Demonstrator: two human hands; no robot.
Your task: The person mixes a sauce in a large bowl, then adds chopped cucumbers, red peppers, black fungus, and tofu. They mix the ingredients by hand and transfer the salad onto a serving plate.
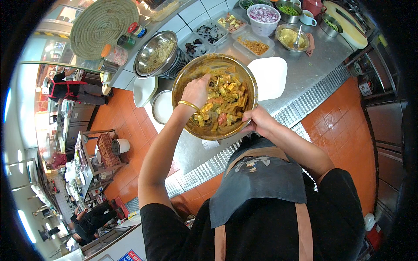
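My left hand, with a gold bangle at the wrist, reaches into a large metal mixing bowl. Chopped food coated in yellow sauce fills its bottom, with a few reddish pieces among it. That hand's fingertips point down at the food by the bowl's left side, and whether they pinch anything is hidden. At the lower right rim, my right hand grips the bowl, its thumb over the edge and its fingers underneath. The bowl is tilted towards me above the steel counter.
Right of the bowl lies a white rounded plate. Behind stand a tub of chopped red onion, a bowl of yellow mash with a spoon, and plastic trays. Shredded food fills a steel bowl on stacked dishes. Co-workers stand farther left.
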